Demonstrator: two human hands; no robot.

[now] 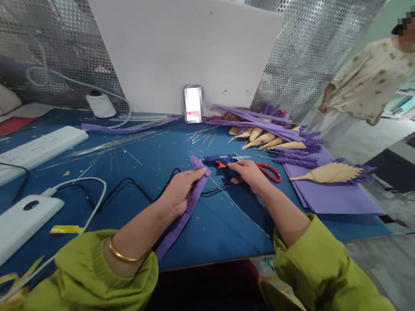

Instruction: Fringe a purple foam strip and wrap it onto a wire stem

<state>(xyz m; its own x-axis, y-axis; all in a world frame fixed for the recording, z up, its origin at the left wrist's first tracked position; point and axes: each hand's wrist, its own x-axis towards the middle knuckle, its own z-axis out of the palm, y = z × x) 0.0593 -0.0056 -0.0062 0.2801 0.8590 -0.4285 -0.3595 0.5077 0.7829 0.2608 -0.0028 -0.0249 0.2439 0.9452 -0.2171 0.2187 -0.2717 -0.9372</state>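
Loose yellow-green sleeves (95, 288) are worn, left cuff (101, 261) gathered; a plain gold bangle (121, 256) is worn on the left forearm (141, 229).

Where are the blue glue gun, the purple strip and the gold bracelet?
Blue glue gun (220, 159): head view, on its body.
Purple strip (179, 225): head view, below the fringed end.
Gold bracelet (121, 256): head view, on its band.

The right hand (246, 173) covers most of the grip of the blue glue gun (218, 159) and part of a red-handled tool (277, 174), its kind unclear. The left hand (179, 190) hides a stretch of purple fringed strip (193, 205). The phone (192, 100) is pixelated; the white power strip (42, 153) meets the left edge, cut off.
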